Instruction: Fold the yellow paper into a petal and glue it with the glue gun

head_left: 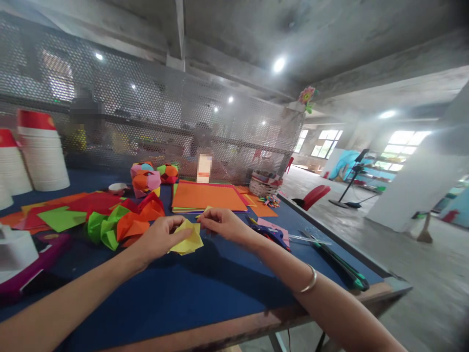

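Note:
A folded piece of yellow paper (191, 240) is pinched between the thumb and fingers of my left hand (166, 235), held above the blue tabletop. Its edges stand out in several pointed folds. Just to its right, my right hand (222, 222) is closed in a pinch, with a small bit of yellow paper showing at its fingertips. Whether that bit joins the larger yellow piece I cannot tell. Left of my left hand lie crumpled-looking folded paper shapes, green (106, 227) and orange (137, 225). Behind both hands rests a stack of orange sheets (205, 196).
Stacked paper cups (46, 154) and a purple-and-white device (32, 264) stand at left. Coloured paper balls (146, 180) sit near the mesh partition (146, 112). A woven basket (266, 183), a dark blue tool (271, 235) and a green-and-black utility knife (342, 266) are at right.

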The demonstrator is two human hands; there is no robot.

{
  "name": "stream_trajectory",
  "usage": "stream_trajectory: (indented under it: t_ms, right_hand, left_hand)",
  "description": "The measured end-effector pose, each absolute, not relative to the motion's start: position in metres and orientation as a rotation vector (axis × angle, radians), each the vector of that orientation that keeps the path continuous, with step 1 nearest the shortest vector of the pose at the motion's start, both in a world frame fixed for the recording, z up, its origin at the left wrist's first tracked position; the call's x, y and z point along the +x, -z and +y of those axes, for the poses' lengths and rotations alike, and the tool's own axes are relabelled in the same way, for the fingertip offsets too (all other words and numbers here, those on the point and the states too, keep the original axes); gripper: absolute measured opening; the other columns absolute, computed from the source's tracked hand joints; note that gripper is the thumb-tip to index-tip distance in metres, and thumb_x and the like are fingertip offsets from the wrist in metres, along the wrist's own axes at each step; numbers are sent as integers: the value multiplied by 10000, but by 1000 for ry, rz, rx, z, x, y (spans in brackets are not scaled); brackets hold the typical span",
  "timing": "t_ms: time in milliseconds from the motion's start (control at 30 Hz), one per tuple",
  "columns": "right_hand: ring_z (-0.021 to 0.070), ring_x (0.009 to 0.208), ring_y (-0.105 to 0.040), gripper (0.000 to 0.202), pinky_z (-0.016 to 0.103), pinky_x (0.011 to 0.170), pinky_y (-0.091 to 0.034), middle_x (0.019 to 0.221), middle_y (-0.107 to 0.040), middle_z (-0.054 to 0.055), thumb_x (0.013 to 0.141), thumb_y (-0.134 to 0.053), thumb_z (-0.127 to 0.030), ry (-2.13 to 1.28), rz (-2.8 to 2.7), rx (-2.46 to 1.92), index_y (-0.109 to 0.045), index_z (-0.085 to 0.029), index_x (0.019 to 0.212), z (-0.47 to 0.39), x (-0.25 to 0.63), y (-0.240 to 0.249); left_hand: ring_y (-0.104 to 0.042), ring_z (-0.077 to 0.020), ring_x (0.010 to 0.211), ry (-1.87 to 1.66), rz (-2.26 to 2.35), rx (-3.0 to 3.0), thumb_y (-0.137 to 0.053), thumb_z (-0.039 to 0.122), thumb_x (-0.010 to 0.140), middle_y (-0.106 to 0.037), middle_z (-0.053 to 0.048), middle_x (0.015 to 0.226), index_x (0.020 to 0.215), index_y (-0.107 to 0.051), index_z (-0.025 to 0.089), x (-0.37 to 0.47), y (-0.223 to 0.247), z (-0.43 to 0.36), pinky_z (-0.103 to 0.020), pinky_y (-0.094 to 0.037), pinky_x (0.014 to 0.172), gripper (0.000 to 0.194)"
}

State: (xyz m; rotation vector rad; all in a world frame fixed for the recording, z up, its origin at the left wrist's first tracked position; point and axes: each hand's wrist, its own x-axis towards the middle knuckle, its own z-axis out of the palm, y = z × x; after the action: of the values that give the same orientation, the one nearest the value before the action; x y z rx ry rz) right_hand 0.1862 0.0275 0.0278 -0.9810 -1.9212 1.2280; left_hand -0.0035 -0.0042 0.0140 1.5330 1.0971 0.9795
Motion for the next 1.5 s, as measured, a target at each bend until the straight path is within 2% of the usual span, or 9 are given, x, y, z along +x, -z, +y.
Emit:
stream_trajectory:
  t_ms: [167,400,533,700,867,967,1133,1300,1500]
  right_hand:
    - [75,577,-497,402,203,575,-409,658,-570,-19,662,-779,-503,-1577,-1684,-856,-627,-141,750,25,183,-13]
    - [78,606,-535,484,203,606,-435,680,-603,-14,548,-838,-527,-1686,-1612,-884,-643,-135,754,22,188,-7]
    - [82,615,-539,468,213,627,-451,687,-607,-9,582,-816,-531,-1614,-1663,-886,-642,-130,750,22,187,-5]
    - [83,589,-508,367,223,605,-437,660,-581,-24,631,-806,-444,-1403,-1807,-890,-628,-135,721,21,187,-5]
    - [79,569,-441,214,210,544,-340,624,-546,-33,818,-652,-336,-934,-2100,-1003,-654,-134,747,18,187,-5]
    - [80,576,-434,186,211,546,-314,628,-558,-28,875,-576,-247,-607,-2251,-1026,-665,-140,753,13,186,-6]
    - [82,598,-454,153,203,583,-334,665,-574,-18,868,-556,-134,-341,-2360,-950,-609,-143,724,7,184,-8]
    - [104,654,-492,145,213,624,-357,715,-574,2,875,-534,-114,-219,-2403,-873,-563,-154,738,7,184,-6]
    - [122,683,-486,146,235,649,-358,744,-579,12,895,-515,-144,-195,-2429,-878,-553,-175,757,5,184,-6]
  left_hand:
    - [-559,-128,563,-949,1104,1546,-732,429,592,-635,13,622,737,-630,151,-3,-12,-4,-214,-413,508,330]
    - [-503,-98,512,-892,1117,1581,-723,411,591,-590,37,566,714,-631,145,0,-14,-7,-182,-363,445,307]
    - [-493,-95,501,-879,1136,1592,-714,407,583,-587,34,560,693,-622,147,1,-12,-5,-179,-356,435,297]
    - [-464,-92,477,-878,1149,1599,-700,399,570,-561,44,529,673,-607,156,3,-10,-5,-176,-327,410,279]
    - [-468,-100,499,-882,1187,1621,-678,396,577,-557,42,536,660,-596,159,2,-9,-5,-180,-329,425,264]
    - [-469,-103,503,-873,1194,1637,-663,414,583,-548,42,541,658,-596,160,2,-7,-4,-189,-329,432,273]
    - [-438,-95,495,-856,1205,1679,-641,430,590,-504,54,531,622,-580,167,3,-6,-3,-191,-305,428,272]
    - [-470,-110,533,-844,1186,1701,-642,373,573,-526,49,565,644,-582,169,2,-9,-4,-199,-352,470,223]
    - [-425,-99,504,-847,1223,1757,-638,360,563,-502,55,519,590,-584,167,2,-11,-4,-193,-319,447,203]
